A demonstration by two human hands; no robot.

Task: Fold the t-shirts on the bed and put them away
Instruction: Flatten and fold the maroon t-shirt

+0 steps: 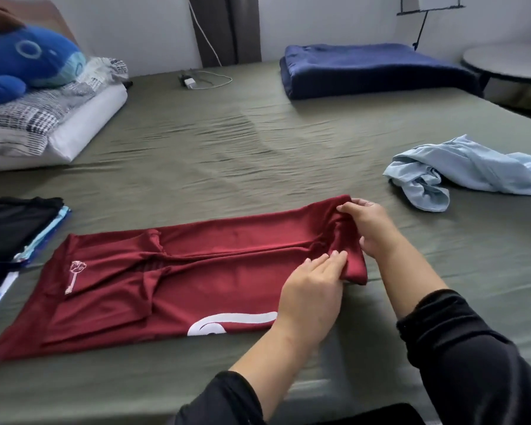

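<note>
Folding a red shirt [172,286] on the bed [227,167], both hands at its right end.

Lying flat and already folded into a long strip, the red shirt sits at the near middle of the green sheet, white print showing along its near edge. The left hand [311,289] pinches the bunched hem at the strip's 3 o'clock end, its grip grasping the cloth; the right hand [370,228] grips the same end just beyond it, fingers curled over the far corner. At 2 o'clock from the shirt, apart from it, lies a crumpled light-blue shirt [469,170]. At 9 o'clock a stack [16,228] of folded clothes, black on top, sits just beside the shirt. Farther off: a folded navy blanket [371,69] at 1 o'clock, a charger [190,82] at 12, pillows [52,118] with a blue plush [28,62] at 10.
</note>
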